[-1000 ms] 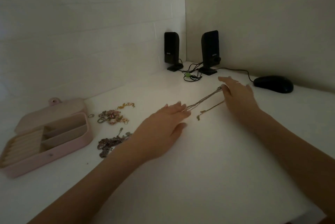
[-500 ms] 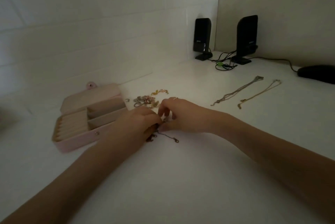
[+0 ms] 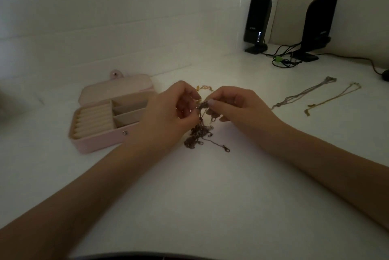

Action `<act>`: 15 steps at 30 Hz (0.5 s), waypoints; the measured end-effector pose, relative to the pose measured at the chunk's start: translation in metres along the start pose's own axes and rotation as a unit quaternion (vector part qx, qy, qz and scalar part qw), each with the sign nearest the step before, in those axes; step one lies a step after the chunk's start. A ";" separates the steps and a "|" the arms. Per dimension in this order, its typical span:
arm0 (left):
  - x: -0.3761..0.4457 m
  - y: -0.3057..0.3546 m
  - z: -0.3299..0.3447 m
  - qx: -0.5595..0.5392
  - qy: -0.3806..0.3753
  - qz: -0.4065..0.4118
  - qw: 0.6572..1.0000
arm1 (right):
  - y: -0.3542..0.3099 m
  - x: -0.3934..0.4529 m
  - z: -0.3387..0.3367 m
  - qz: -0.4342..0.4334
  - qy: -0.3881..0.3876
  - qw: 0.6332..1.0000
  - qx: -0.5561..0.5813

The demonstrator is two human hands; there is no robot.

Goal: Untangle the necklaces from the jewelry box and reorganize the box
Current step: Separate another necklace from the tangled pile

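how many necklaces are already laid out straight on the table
2, both right of the hands: a silver chain and, right of it, a gold chain. More may sit in the held tangle.

bare forearms, seemingly no sleeves.

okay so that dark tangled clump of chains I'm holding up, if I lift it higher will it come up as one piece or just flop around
Likely floppy: the tangled chains sag limply below where the left hand and right hand pinch them. Probably it lifts as one clump, since the strands look knotted together. The loose clasp end trailing on the table would likely drag and swing.
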State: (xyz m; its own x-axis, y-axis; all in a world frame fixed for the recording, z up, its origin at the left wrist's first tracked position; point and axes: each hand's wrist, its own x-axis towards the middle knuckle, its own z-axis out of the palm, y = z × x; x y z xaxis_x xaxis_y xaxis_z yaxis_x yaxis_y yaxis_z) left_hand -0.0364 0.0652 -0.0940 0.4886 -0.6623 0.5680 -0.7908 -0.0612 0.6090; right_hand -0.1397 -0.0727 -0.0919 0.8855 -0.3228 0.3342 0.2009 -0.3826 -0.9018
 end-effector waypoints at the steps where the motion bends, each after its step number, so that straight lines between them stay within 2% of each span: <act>1: 0.000 0.000 0.000 0.022 -0.001 -0.001 1.000 | -0.001 0.000 0.000 0.017 0.003 1.000 0.025; 6: -0.001 0.000 -0.001 0.107 0.003 0.009 0.994 | -0.005 0.001 0.001 0.110 0.005 0.985 0.129; 9: 0.000 -0.002 -0.002 0.104 -0.001 -0.006 0.995 | -0.010 0.001 -0.004 0.147 0.008 0.965 0.216; 12: 0.000 -0.001 -0.003 0.035 0.009 -0.034 0.999 | -0.012 -0.001 -0.009 0.173 0.027 0.950 0.260; 15: 0.002 0.002 -0.004 -0.117 0.041 -0.088 0.988 | -0.012 -0.001 -0.009 0.188 0.024 0.949 0.254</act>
State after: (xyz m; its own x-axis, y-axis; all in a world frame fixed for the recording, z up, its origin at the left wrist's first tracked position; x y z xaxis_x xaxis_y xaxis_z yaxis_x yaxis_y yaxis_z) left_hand -0.0355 0.0671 -0.0895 0.6475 -0.5932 0.4784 -0.5882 0.0100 0.8086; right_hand -0.1466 -0.0755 -0.0787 0.9167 -0.3979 -0.0358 0.0615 0.2292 -0.9714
